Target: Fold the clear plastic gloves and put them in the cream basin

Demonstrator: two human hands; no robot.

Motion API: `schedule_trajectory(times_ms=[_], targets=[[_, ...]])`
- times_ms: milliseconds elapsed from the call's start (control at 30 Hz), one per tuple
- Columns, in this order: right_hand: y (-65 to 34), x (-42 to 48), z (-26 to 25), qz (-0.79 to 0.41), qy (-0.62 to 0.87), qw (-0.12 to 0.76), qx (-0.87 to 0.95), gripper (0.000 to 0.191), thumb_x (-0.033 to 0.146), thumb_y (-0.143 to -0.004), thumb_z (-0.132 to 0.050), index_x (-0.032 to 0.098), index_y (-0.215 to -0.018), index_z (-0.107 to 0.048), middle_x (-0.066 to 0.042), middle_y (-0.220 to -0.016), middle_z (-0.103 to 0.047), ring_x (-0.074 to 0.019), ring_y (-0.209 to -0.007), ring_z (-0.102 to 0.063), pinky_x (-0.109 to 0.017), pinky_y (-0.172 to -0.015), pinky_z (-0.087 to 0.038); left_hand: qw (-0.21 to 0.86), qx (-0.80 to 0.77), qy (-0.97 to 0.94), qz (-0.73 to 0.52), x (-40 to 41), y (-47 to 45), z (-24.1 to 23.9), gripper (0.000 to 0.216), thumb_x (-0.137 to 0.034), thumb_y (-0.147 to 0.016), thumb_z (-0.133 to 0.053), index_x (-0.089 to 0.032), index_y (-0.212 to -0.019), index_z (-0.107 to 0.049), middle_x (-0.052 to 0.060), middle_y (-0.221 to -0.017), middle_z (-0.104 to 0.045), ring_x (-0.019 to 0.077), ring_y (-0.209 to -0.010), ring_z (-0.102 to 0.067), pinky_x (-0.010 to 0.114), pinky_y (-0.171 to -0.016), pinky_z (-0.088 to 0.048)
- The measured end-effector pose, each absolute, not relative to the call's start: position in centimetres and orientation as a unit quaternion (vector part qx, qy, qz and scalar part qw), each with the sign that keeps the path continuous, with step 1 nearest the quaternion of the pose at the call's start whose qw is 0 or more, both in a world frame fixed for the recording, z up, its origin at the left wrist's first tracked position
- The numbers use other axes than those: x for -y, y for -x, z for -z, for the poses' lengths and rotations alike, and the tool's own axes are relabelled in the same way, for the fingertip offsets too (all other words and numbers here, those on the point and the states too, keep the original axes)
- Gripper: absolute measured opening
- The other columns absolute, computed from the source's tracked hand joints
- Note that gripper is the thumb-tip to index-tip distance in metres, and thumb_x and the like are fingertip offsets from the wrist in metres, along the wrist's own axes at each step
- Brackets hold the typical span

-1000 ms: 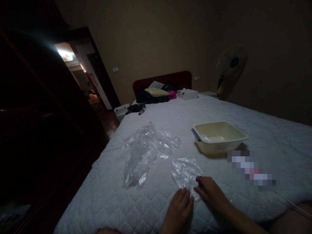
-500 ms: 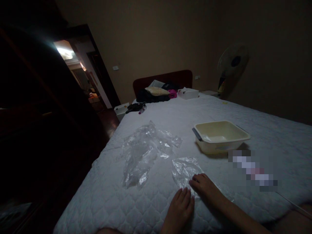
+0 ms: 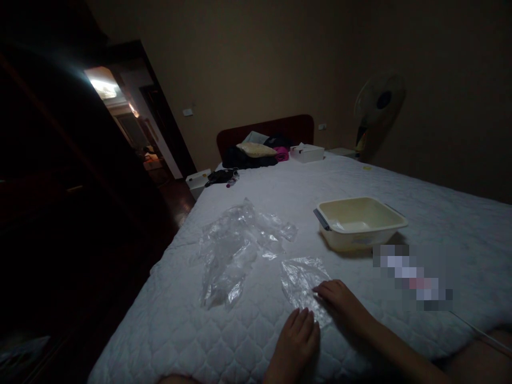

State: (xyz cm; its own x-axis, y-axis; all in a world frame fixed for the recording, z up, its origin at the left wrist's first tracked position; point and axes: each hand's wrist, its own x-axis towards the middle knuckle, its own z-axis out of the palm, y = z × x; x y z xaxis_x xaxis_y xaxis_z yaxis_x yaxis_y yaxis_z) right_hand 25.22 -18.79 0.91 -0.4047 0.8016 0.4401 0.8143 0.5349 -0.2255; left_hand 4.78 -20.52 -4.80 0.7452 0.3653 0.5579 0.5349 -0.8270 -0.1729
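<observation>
A small clear plastic bag (image 3: 301, 281) lies flat on the white quilted bed (image 3: 280, 202) near its front edge. My right hand (image 3: 340, 300) rests palm down on the bag's right side, fingers stretched out over the plastic. My left hand (image 3: 295, 341) lies flat on the quilt just below the bag, fingertips touching its near edge. Further left sits a larger crumpled heap of clear plastic bags (image 3: 236, 248).
A cream plastic basin (image 3: 360, 221) stands to the right of the bags. Dark clothes, a pillow and a white box (image 3: 307, 153) lie by the headboard. A standing fan (image 3: 378, 109) is at the back right. The bed's left edge drops to a dark floor.
My right hand has slid a little up and left over the small bag. The left hand has barely moved.
</observation>
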Motion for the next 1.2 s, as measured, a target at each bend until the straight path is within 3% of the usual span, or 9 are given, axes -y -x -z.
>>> schedule_trajectory(times_ms=[233, 400, 567, 800, 967, 1200], targets=[[-31.8, 19.4, -1.6, -0.001, 0.502, 0.26, 0.825, 0.021, 0.02, -0.088, -0.043, 0.019, -0.1, -0.06, -0.008, -0.092, -0.066, -0.0196, -0.084, -0.06, -0.034, -0.075, -0.046, 0.153, 0.273, 0.89, 0.332, 20.8, -4.5, 3.0, 0.023, -0.015, -0.091, -0.037, -0.017, -0.105, -0.055, 0.007, -0.115, -0.06, 0.0181, -0.112, -0.051, 0.037, -0.091, -0.044], [-32.5, 22.1, -1.4, 0.05, 0.448, 0.255, 0.856, 0.023, 0.018, -0.087, -0.043, 0.021, -0.102, -0.06, -0.008, -0.093, -0.066, -0.0189, -0.083, -0.061, -0.032, -0.071, -0.048, 0.122, 0.259, 0.917, 0.278, 20.9, -4.9, 1.0, 0.032, -0.018, -0.085, -0.04, -0.011, -0.114, -0.052, 0.011, -0.125, -0.052, 0.0234, -0.119, -0.044, 0.04, -0.095, -0.042], [-30.8, 23.8, 0.2, 0.129, 0.36, 0.258, 0.887, 0.027, 0.013, -0.088, -0.041, 0.021, -0.107, -0.058, -0.008, -0.096, -0.067, -0.0176, -0.086, -0.061, -0.034, -0.076, -0.046, 0.081, 0.263, 0.93, 0.243, 20.7, -5.7, 2.3, 0.041, -0.023, -0.084, -0.043, -0.012, -0.123, -0.047, 0.009, -0.132, -0.046, 0.0231, -0.125, -0.037, 0.04, -0.102, -0.035], [-30.6, 23.6, 0.6, 0.153, 0.351, 0.221, 0.897, 0.03, 0.01, -0.09, -0.036, 0.02, -0.109, -0.057, -0.008, -0.102, -0.066, -0.0171, -0.091, -0.06, -0.034, -0.08, -0.045, 0.058, 0.27, 0.933, 0.229, 20.5, -5.7, 3.7, 0.039, -0.024, -0.085, -0.043, -0.014, -0.123, -0.046, 0.008, -0.132, -0.046, 0.0224, -0.126, -0.036, 0.04, -0.104, -0.032], [-30.5, 23.4, 0.2, 0.12, 0.342, 0.213, 0.907, 0.029, 0.012, -0.09, -0.039, 0.021, -0.112, -0.054, -0.007, -0.105, -0.066, -0.0164, -0.096, -0.059, -0.037, -0.087, -0.041, 0.076, 0.269, 0.929, 0.243, 20.5, -5.9, 3.8, 0.036, -0.024, -0.087, -0.043, -0.016, -0.122, -0.047, 0.009, -0.13, -0.048, 0.0232, -0.124, -0.039, 0.041, -0.101, -0.035], [-30.2, 23.3, -0.7, -0.03, 0.392, 0.219, 0.893, 0.032, 0.017, -0.08, -0.044, 0.02, -0.111, -0.055, -0.008, -0.098, -0.067, -0.0185, -0.089, -0.06, -0.041, -0.092, -0.037, 0.116, 0.255, 0.93, 0.237, 20.4, -5.8, 4.1, 0.031, -0.025, -0.09, -0.043, -0.019, -0.12, -0.048, 0.007, -0.129, -0.049, 0.0219, -0.124, -0.039, 0.04, -0.101, -0.034]])
